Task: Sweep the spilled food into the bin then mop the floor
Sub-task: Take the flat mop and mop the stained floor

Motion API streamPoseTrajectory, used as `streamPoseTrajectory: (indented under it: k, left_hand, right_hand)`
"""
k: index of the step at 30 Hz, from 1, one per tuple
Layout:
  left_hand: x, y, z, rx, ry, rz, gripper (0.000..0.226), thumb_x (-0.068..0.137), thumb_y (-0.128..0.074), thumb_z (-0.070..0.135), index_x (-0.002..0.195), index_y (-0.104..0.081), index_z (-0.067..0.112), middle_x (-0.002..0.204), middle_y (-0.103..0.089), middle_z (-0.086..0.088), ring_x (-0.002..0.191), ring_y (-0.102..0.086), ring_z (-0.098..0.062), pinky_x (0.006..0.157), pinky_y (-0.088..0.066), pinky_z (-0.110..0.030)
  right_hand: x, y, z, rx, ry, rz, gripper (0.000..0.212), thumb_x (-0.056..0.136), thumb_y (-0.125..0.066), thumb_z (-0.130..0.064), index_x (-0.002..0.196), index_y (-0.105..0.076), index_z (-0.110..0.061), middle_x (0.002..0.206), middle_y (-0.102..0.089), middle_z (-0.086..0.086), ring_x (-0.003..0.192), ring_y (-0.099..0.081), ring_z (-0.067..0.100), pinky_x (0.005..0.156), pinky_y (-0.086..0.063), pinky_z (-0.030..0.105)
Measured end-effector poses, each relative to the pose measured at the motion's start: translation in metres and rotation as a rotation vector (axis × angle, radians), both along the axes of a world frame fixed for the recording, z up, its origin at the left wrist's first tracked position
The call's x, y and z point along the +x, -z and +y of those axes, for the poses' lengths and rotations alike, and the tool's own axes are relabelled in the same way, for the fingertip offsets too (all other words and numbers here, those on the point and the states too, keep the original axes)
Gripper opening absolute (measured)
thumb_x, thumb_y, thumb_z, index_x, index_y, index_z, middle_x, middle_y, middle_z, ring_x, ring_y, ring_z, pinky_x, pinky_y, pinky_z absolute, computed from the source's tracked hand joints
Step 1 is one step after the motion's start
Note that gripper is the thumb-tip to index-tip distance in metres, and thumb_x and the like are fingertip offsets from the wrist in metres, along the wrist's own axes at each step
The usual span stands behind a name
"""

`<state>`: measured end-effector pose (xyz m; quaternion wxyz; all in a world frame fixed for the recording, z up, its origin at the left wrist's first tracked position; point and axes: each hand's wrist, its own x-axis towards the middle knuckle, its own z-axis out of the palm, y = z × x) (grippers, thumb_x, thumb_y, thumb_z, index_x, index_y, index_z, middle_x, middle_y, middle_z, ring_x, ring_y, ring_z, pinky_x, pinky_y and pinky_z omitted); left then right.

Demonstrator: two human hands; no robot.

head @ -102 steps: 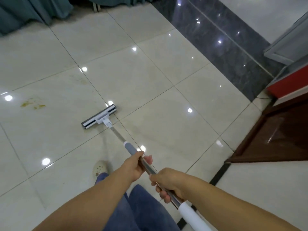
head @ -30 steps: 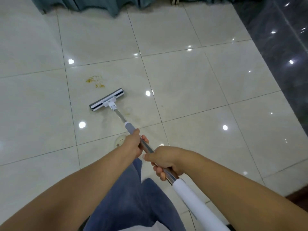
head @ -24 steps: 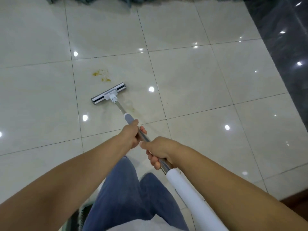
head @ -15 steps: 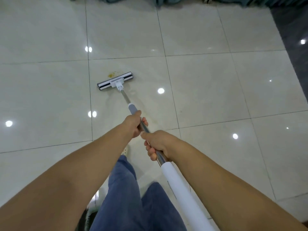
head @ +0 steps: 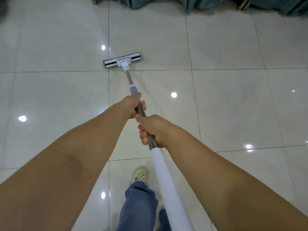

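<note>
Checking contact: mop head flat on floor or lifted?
Flat: the mop head lies flush on the tile floor, no gap or shadow beneath.

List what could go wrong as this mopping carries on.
1. The tiles shine with reflections and may be wet; the foot stepping forward could slip.
2. The mop head points toward the curtain; a longer push might drag its hem.
3. Left hand and right hand grip close together, so sideways control may be weak.
</note>
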<state>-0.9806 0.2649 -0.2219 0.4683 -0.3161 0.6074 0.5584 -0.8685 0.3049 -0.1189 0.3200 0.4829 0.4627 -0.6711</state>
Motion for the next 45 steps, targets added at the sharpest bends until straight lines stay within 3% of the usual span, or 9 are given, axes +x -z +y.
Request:
streamPoseTrajectory:
  k: [4, 8, 13, 21, 26, 36, 42, 45]
  left_hand:
    - [-0.018, 0.010, 0.006, -0.010, 0.041, -0.009, 0.026, 0.096, -0.050, 0.031, 0.083, -0.046, 0.009, 0.062, -0.046, -0.003, 0.041, -0.042, -0.014, 0.038, -0.042, -0.018]
    - [0.016, 0.011, 0.024, 0.008, 0.065, -0.032, 0.024, 0.097, -0.047, 0.030, 0.094, -0.044, 0.007, 0.062, -0.044, -0.004, 0.047, -0.041, -0.015, 0.048, -0.044, -0.025]
    - [0.084, 0.000, 0.034, 0.042, 0.066, -0.066, 0.025, 0.098, -0.046, 0.029, 0.082, -0.042, 0.010, 0.062, -0.041, -0.004, 0.049, -0.039, -0.016, 0.050, -0.043, -0.026]
    - [0.271, -0.023, 0.027, 0.055, 0.156, -0.116, 0.025, 0.099, -0.044, 0.028, 0.082, -0.041, 0.009, 0.062, -0.039, -0.005, 0.050, -0.037, -0.017, 0.051, -0.042, -0.028]
    - [0.418, -0.045, 0.028, 0.053, 0.212, -0.148, 0.024, 0.099, -0.045, 0.029, 0.083, -0.040, 0.011, 0.063, -0.038, -0.004, 0.050, -0.037, -0.015, 0.043, -0.043, -0.025]
    - [0.709, -0.100, 0.003, 0.060, 0.323, -0.280, 0.026, 0.098, -0.045, 0.030, 0.084, -0.044, 0.008, 0.061, -0.041, -0.004, 0.051, -0.041, -0.015, 0.053, -0.045, -0.027]
    - [0.782, -0.114, -0.008, 0.034, 0.400, -0.326, 0.025, 0.098, -0.045, 0.034, 0.101, -0.046, 0.009, 0.063, -0.041, -0.002, 0.052, -0.043, -0.013, 0.057, -0.049, -0.026]
    - [0.796, -0.116, -0.007, 0.037, 0.419, -0.338, 0.024, 0.098, -0.046, 0.033, 0.098, -0.046, 0.009, 0.063, -0.041, -0.002, 0.052, -0.043, -0.014, 0.054, -0.047, -0.027]
  right_hand:
    - [-0.014, 0.012, 0.008, 0.003, 0.012, -0.004, 0.030, 0.097, -0.052, -0.028, 0.076, -0.047, -0.008, 0.056, -0.040, 0.004, 0.030, -0.034, 0.008, 0.032, -0.032, 0.013]
    - [0.019, 0.014, 0.025, 0.016, 0.055, -0.049, 0.032, 0.097, -0.051, -0.033, 0.077, -0.046, -0.009, 0.057, -0.040, 0.004, 0.027, -0.032, 0.007, 0.031, -0.029, 0.011]
    - [0.088, 0.006, 0.034, 0.029, 0.081, -0.072, 0.033, 0.098, -0.049, -0.035, 0.078, -0.046, -0.009, 0.058, -0.041, 0.004, 0.030, -0.032, 0.007, 0.032, -0.029, 0.012]
    - [0.274, -0.022, 0.022, 0.044, 0.107, -0.145, 0.032, 0.098, -0.048, -0.037, 0.082, -0.050, -0.009, 0.056, -0.045, 0.003, 0.034, -0.035, 0.008, 0.034, -0.033, 0.015]
    - [0.421, -0.042, 0.022, 0.044, 0.115, -0.199, 0.033, 0.097, -0.048, -0.040, 0.083, -0.052, -0.011, 0.056, -0.046, 0.001, 0.034, -0.036, 0.007, 0.035, -0.036, 0.015]
    - [0.706, -0.102, -0.003, 0.050, 0.110, -0.306, 0.033, 0.098, -0.046, -0.039, 0.096, -0.055, -0.008, 0.058, -0.046, 0.001, 0.041, -0.037, 0.008, 0.037, -0.036, 0.018]
    - [0.782, -0.122, -0.022, 0.101, 0.144, -0.316, 0.031, 0.097, -0.047, -0.039, 0.089, -0.054, -0.010, 0.057, -0.046, 0.001, 0.041, -0.037, 0.009, 0.039, -0.037, 0.019]
    - [0.796, -0.126, -0.026, 0.122, 0.118, -0.293, 0.028, 0.097, -0.047, -0.038, 0.090, -0.054, -0.011, 0.057, -0.049, 0.001, 0.041, -0.040, 0.010, 0.040, -0.041, 0.020]
